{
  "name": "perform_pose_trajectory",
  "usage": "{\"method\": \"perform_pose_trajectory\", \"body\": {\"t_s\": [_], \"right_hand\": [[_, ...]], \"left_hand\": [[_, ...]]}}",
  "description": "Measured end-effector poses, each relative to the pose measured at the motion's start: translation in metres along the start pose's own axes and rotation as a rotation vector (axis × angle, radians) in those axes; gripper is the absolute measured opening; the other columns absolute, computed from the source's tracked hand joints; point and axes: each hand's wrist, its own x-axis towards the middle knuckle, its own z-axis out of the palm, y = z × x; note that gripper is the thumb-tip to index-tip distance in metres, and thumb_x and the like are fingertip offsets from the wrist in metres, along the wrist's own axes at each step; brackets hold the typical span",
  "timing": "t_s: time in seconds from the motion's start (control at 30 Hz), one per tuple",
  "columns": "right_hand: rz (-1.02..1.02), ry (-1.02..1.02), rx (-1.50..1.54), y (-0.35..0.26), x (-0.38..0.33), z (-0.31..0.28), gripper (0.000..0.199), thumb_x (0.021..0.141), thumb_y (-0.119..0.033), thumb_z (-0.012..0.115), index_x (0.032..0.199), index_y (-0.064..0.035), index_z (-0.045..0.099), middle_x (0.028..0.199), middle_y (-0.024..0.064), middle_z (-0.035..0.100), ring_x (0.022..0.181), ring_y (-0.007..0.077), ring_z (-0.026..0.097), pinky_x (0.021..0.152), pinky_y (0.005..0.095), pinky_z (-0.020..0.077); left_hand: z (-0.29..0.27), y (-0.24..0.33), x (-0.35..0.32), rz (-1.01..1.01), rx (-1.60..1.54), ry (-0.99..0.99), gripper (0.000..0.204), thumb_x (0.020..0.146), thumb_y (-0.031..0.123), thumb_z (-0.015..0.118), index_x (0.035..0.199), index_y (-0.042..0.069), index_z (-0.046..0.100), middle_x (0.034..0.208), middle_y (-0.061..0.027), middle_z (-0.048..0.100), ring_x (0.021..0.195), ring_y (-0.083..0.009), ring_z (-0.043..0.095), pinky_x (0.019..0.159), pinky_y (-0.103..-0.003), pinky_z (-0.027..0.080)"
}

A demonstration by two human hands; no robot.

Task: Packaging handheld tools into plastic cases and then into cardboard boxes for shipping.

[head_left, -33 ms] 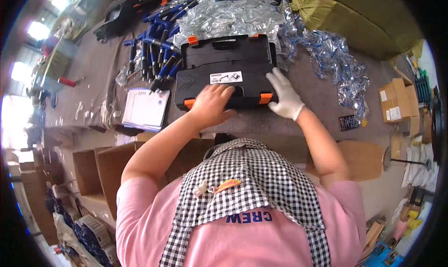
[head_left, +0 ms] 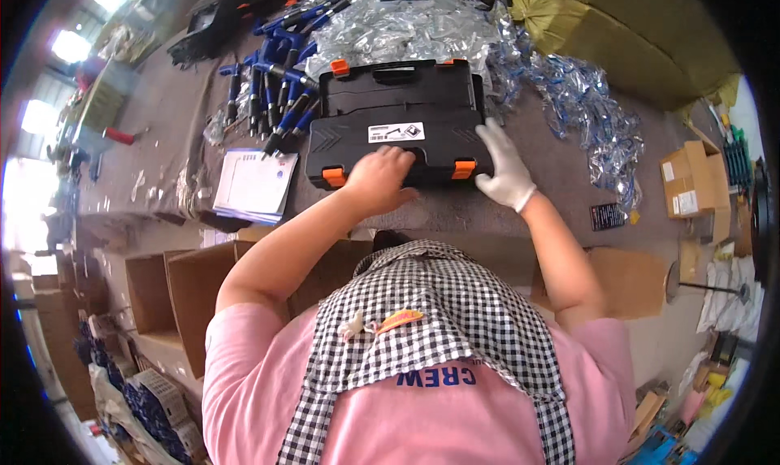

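Left hand [head_left: 379, 181] and gloved right hand [head_left: 508, 179] have edged slightly rightward — I see the left's loosely bent fingers over the black case [head_left: 443, 144] on the table [head_left: 561, 189] — the right spread by its right edge, contact unclear.

Free tabletop [head_left: 559, 177] between right fingers [head_left: 500, 147] and plastic bags [head_left: 611, 144]; blue tools [head_left: 286, 75] left of black case [head_left: 443, 144]

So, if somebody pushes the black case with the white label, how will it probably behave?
The black case is probably stiff: its moulded panels look flat and crisp-edged. It would likely slide rather than roll or tip, being broad and low. Its smooth surface may be somewhat slippery. Weight is hard to judge, as no contents show.
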Motion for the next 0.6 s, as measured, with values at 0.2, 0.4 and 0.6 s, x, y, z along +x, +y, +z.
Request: {"method": "perform_pose_trajectory", "body": {"t_s": [0.2, 0.4, 0.6], "right_hand": [[-0.033, 0.597, 0.027, -0.011, -0.021, -0.013, 0.037, 0.075, 0.004, 0.063, 0.111, -0.0025, 0.06, 0.122, 0.0137, 0.059, 0.115, 0.0298, 0.055, 0.099, 0.0412, 0.0432], [-0.568, 0.31, 0.101, -0.135, 0.008, -0.007, 0.027, 0.067, -0.006, 0.065, 0.093, -0.0045, 0.062, 0.107, 0.0146, 0.059, 0.105, 0.0339, 0.054, 0.095, 0.0471, 0.0419], [-1.045, -0.321, 0.273, -0.239, 0.045, 0.091, 0.052, 0.07, -0.019, 0.069, 0.119, -0.0048, 0.057, 0.125, 0.0131, 0.052, 0.12, 0.0311, 0.046, 0.104, 0.0449, 0.0366]], "left_hand": [[0.002, 0.002, 0.0, -0.174, 0.049, -0.105, 0.032, 0.086, 0.034, 0.064, 0.096, 0.004, 0.057, 0.083, -0.0144, 0.068, 0.08, -0.0337, 0.068, 0.07, -0.044, 0.053], [-0.13, 0.046, -0.159, -0.723, 0.087, 0.391, 0.029, 0.078, 0.025, 0.072, 0.083, 0.004, 0.054, 0.073, -0.0193, 0.061, 0.072, -0.0405, 0.063, 0.062, -0.047, 0.049], [-0.132, -0.017, -0.343, -1.331, -0.285, 0.691, 0.032, 0.092, 0.03, 0.059, 0.092, -0.002, 0.06, 0.072, -0.0167, 0.064, 0.065, -0.0286, 0.064, 0.06, -0.039, 0.049]]}}
